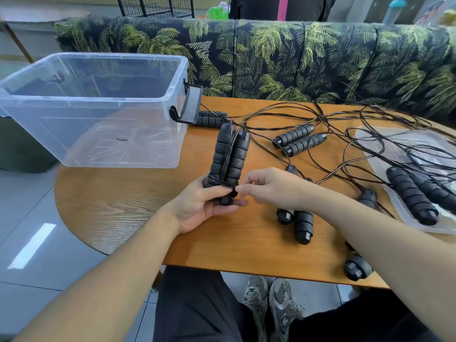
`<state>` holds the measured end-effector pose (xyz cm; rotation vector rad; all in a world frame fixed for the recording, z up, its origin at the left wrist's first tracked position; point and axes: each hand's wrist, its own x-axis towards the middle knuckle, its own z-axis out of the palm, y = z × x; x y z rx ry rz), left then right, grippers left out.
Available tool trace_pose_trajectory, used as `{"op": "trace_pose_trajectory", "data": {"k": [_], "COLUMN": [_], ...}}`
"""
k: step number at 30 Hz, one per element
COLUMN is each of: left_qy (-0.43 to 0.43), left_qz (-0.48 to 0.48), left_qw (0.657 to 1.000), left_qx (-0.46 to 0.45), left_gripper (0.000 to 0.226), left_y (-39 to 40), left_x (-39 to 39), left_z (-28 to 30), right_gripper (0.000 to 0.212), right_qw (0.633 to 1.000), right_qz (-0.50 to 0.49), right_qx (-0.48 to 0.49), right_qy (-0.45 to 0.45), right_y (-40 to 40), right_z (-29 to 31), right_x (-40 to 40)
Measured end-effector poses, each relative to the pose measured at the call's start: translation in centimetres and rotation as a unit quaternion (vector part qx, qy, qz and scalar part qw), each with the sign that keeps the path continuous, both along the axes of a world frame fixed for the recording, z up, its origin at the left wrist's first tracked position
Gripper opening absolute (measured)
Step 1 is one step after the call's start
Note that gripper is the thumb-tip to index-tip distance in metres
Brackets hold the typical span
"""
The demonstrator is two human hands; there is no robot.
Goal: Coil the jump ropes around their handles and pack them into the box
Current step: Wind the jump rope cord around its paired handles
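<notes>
Centrally, a wooden bench (246,243) is backed by a palm-print sofa (296,58); paired handles (229,159) are grasped by left-hand fingers (217,193), cord (223,185) pinched by right-hand fingers (246,187).

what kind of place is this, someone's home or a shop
Probably a lounge or cafe-style seating corner, though a home is possible. A long palm-print sofa backs a round wooden table, the floor is glossy tile, and a wire rack stands behind.

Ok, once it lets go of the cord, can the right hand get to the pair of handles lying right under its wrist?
Probably yes. That pair of handles lies uncovered on the table just below the right hand; only loose cord runs nearby.
</notes>
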<state>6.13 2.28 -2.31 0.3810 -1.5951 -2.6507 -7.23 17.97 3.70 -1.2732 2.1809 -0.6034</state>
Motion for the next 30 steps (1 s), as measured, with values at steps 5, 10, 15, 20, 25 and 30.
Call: {"op": "trace_pose_trajectory", "data": {"k": [5,10,15,20,25,30], "left_qy": [0.014,0.034,0.008,0.004,0.023,0.042], "left_qz": [-0.005,-0.022,0.043,0.076,0.044,0.033], "left_qw": [0.999,0.997,0.999,0.997,0.999,0.998], "left_qx": [0.032,0.061,-0.002,-0.01,0.017,0.034], "left_gripper": [0.046,0.042,0.057,0.055,0.046,0.043], "left_y": [-0.3,-0.3,0.4,0.4,0.0,-0.1], "left_x": [0.0,-0.3,-0.8,-0.7,-0.3,-0.1], "left_z": [-0.5,-0.9,-0.8,-0.7,-0.5,-0.5], "right_gripper": [0.027,0.021,0.026,0.028,0.018,0.019], "right_qw": [0.999,0.997,0.994,0.997,0.998,0.994], "right_qz": [-0.037,-0.064,-0.082,-0.045,0.026,0.058], "right_qx": [0.012,-0.007,-0.001,-0.03,-0.058,-0.023], "right_qy": [-0.009,-0.053,-0.067,-0.054,0.023,0.088], "right_y": [-0.2,-0.4,-1.1,-0.7,0.4,1.8], "right_z": [-0.2,-0.6,-0.3,-0.6,-1.3,-0.8], "right_x": [-0.2,-0.6,-0.7,0.1,0.3,-1.0]}}
